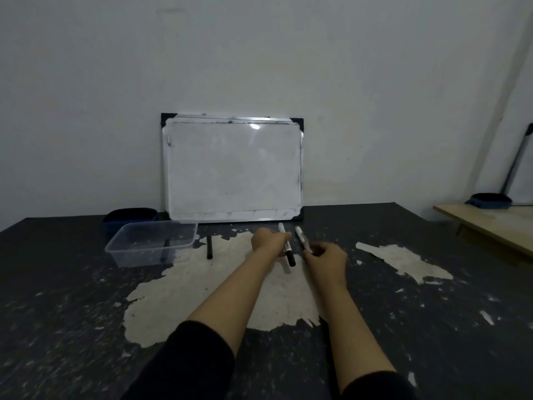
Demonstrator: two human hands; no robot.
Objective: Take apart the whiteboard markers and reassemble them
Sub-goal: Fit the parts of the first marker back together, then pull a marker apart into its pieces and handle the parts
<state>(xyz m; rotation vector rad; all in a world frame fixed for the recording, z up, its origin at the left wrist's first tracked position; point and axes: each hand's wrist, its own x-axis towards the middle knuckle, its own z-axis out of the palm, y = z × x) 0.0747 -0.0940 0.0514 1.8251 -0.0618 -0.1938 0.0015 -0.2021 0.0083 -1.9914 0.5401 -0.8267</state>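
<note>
Two white-bodied whiteboard markers are in my hands over the middle of the table. My left hand (269, 239) grips one marker (288, 249) around its middle, black cap end pointing toward me. My right hand (327, 259) holds the second marker (301, 238) by its near end, the far end pointing at the whiteboard. A thin black marker part (209, 247) lies on the bare patch to the left. Another dark stick-like part (165, 249) lies inside the clear plastic tub (121, 246).
A small whiteboard (233, 168) leans on the wall at the table's back edge. A dark blue tray (131, 215) sits behind the tub. The black table (403, 313) has worn pale patches. A wooden bench (490, 223) with a blue object stands at the right.
</note>
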